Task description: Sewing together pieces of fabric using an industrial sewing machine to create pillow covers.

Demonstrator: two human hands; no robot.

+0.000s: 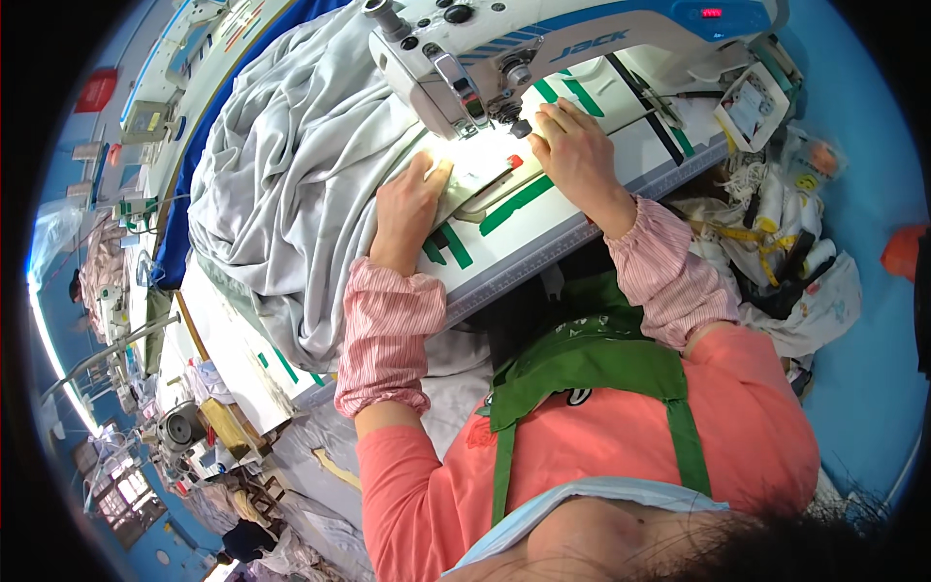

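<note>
The pale grey cloth [291, 145] lies heaped on the bench [504, 250], mostly to the far left of the left hand [405, 209], which rests at its right edge; whether the fingers pinch it, I cannot tell. The right hand [579, 160] is curled just right of the sewing machine's [572, 44] brightly lit needle area (any grip is hidden), well apart from the heap.
</note>
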